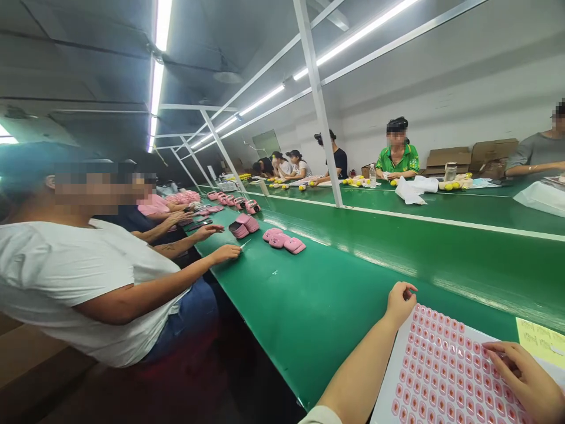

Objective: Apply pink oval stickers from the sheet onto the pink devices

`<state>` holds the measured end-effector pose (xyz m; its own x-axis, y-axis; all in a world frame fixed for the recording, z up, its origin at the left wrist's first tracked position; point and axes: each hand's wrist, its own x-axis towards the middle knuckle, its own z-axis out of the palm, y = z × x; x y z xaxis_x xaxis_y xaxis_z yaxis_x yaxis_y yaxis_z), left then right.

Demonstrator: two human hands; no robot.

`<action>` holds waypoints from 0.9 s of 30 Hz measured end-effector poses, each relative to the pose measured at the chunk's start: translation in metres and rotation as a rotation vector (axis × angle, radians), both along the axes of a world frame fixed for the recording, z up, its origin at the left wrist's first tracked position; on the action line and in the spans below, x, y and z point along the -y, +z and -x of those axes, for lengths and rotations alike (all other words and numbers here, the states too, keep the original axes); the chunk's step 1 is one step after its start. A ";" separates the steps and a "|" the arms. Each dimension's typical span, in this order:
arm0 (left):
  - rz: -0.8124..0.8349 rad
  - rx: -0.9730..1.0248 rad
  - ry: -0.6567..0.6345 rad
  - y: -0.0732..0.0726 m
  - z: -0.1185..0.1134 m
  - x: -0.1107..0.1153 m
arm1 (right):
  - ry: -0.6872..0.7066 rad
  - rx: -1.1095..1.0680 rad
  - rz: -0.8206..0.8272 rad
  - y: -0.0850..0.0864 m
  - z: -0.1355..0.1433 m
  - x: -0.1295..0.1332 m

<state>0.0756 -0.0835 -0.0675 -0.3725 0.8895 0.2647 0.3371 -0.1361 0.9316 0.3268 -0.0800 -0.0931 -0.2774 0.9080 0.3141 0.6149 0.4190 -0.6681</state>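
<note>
A white sheet of pink domed stickers (445, 359), set in rows and each with a small red mark, lies on the green table at the lower right. My left hand (401, 303) is by the sheet's far left corner. Its fingers are curled together, and whatever they may hold is too small to make out. On the right side of the sheet rests my right hand (525, 374), fingers stretched out and slightly apart, tips touching the stickers. Part of the right-hand rows is hidden under it.
Beyond the sheet is a yellow paper with writing (541, 338). Pink padded pieces (283, 240) and a pink stack (243, 225) lie on the green table (282, 306). To the left a co-worker in a white shirt (101, 265) holds a thin pointed tool. A white post (320, 106) rises mid-table.
</note>
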 end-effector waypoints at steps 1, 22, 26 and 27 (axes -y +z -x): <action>-0.004 -0.012 -0.013 0.000 0.000 0.001 | 0.033 0.011 0.044 0.004 0.001 0.002; -0.019 -0.113 -0.099 -0.005 0.002 0.006 | 0.046 0.037 0.188 0.020 0.009 0.019; -0.022 -0.118 -0.093 -0.004 0.002 0.006 | 0.049 0.026 0.170 0.017 0.008 0.018; -0.023 -0.119 -0.092 -0.003 0.002 0.007 | 0.050 0.025 0.170 0.016 0.008 0.017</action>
<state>0.0741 -0.0901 -0.0710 -0.2544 0.9115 0.3231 0.4305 -0.1924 0.8818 0.3187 -0.0972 -0.0769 -0.3290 0.9324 0.1494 0.6133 0.3313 -0.7171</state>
